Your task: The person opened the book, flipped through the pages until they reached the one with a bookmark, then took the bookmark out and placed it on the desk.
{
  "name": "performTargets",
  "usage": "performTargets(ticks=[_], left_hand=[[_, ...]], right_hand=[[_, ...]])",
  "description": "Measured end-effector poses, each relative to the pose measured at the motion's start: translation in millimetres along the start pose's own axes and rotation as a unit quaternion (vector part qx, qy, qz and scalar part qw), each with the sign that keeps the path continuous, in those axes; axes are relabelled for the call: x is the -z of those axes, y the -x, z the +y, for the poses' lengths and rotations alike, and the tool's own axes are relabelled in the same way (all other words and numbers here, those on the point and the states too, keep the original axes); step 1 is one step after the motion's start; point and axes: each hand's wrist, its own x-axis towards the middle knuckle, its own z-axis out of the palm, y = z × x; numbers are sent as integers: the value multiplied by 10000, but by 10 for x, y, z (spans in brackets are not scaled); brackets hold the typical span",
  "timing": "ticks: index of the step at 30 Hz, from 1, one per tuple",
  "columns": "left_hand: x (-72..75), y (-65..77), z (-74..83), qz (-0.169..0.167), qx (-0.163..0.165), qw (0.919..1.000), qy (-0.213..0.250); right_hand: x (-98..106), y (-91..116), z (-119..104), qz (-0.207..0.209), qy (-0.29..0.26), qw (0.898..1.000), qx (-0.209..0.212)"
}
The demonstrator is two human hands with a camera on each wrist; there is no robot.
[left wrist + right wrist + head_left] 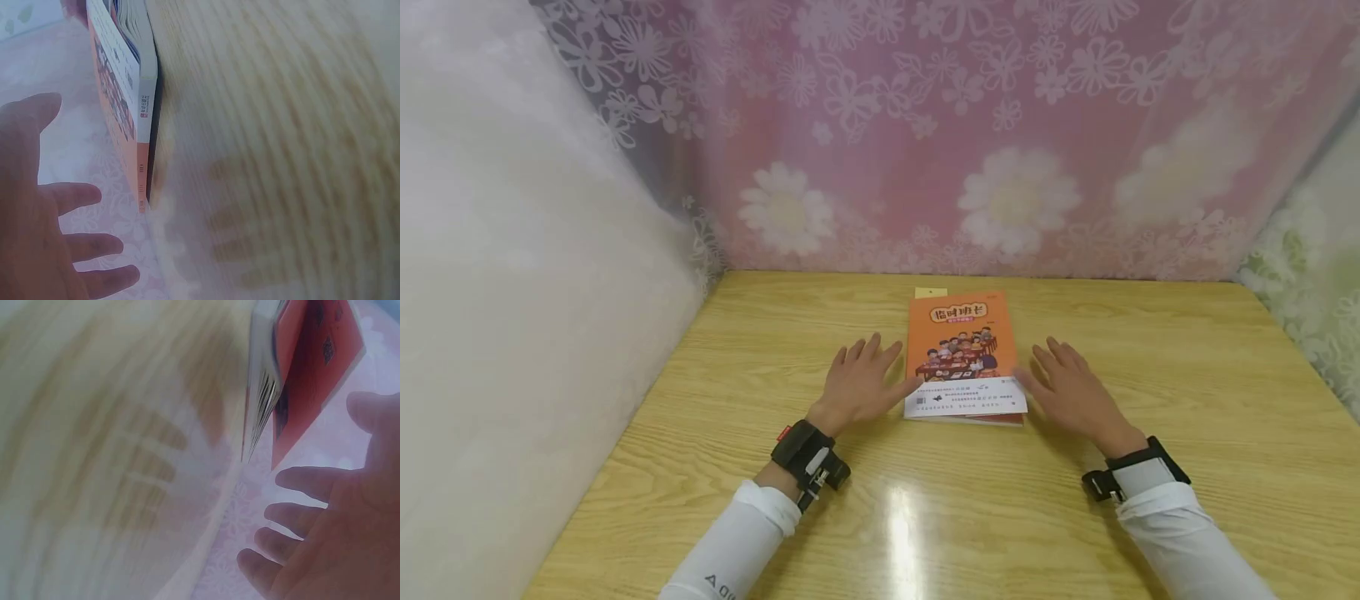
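An orange book (958, 342) with a cartoon classroom cover lies on the wooden table, a white paper band (966, 397) across its lower part. From the left wrist view, its spine (144, 119) faces the left hand. My left hand (861, 387) hovers to the left of the book, fingers spread and holding nothing. On the other side, my right hand (1071, 392) is likewise spread and holds nothing. Both thumb tips overlap the book's edges in the head view, but the wrist views show gaps. The front cover (319, 375) stands slightly raised from the pages on the right side.
A small yellow tab (931, 292) sticks out past the book's far edge. The wooden table (775, 533) reaches back to a pink floral curtain (880, 167). A pale covering (535, 292) borders the left side, and another floral sheet (1315, 250) the right.
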Motion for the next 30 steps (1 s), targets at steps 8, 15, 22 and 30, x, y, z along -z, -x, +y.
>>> performTargets(ticks=[8,15,22,30], left_hand=[[2,9,-34,11,3,10000,23],[-13,35,-70,92,-81,9999,14],[-23,49,-90,86,-108,9999,-38],[-18,61,-99,114,-88,9999,-1]], right_hand=[[-29,-50,-110,0,-10,10000,24],[-65,-66,-170,82,-117,9998,139],[-105,-63,-176,102,-175,9994,270],[-55,-62,-215,30,-281,9992,293]])
